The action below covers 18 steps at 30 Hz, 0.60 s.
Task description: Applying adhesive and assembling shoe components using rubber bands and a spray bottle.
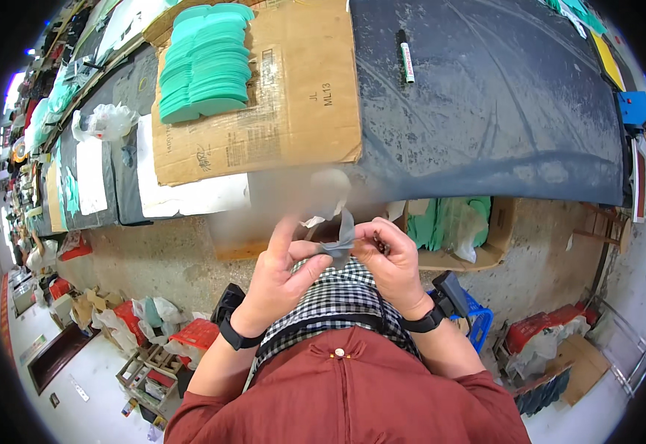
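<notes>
In front of my waist, both hands hold a small grey strip of thin, folded material (pixel 344 235), one end standing up. My left hand (pixel 278 277) pinches it between thumb and fingers, with the index finger raised. My right hand (pixel 395 270) grips its right side, fingers curled; something small and dark (pixel 381 243) shows between them, too little to name. Just above the strip is a whitish piece (pixel 330 191), partly smeared by a blurred patch, so I cannot tell what it is or whether it joins the strip.
A dark-covered table (pixel 478 111) stands ahead. On it lie a flattened cardboard sheet (pixel 308 126) with stacked green cut pieces (pixel 206 63), and a marker (pixel 407 59). Below its edge, a cardboard box (pixel 497 237) holds green pieces and clear plastic. A blue crate (pixel 480 322) stands at my right.
</notes>
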Available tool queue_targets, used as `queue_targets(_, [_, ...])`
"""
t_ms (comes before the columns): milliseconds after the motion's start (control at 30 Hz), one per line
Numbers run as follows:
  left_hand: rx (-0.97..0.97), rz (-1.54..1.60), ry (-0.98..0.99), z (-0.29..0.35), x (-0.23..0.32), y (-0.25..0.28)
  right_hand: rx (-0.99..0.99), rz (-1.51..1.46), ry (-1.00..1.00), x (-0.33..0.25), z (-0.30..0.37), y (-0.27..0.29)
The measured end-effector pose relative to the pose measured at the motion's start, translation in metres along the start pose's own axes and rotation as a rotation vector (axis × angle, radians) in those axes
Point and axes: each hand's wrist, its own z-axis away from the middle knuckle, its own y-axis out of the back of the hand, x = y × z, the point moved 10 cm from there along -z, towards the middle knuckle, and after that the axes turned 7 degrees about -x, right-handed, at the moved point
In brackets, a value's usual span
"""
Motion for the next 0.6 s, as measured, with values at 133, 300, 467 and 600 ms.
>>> queue_targets(133, [0.069, -0.116, -0.106, 0.005, 0.007, 0.002, -0.010, -0.120, -0.049, 0.009, 0.001, 0.000])
queue_targets(300, [0.067, -0.297, -0.151, 0.009, 0.032, 0.001, 0.052, -0.084, -0.066, 0.014, -0.004, 0.030])
queue_targets(467, [0.054, -0.224, -0.165, 0.024, 0.023, 0.013, 0.378, -0.041, -0.139, 0.043, -0.022, 0.120])
queue_targets(600, [0.036, -0.051, -0.020, 0.020, 0.004, 0.005, 0.385, 0.034, -0.119, 0.052, -0.039, 0.146])
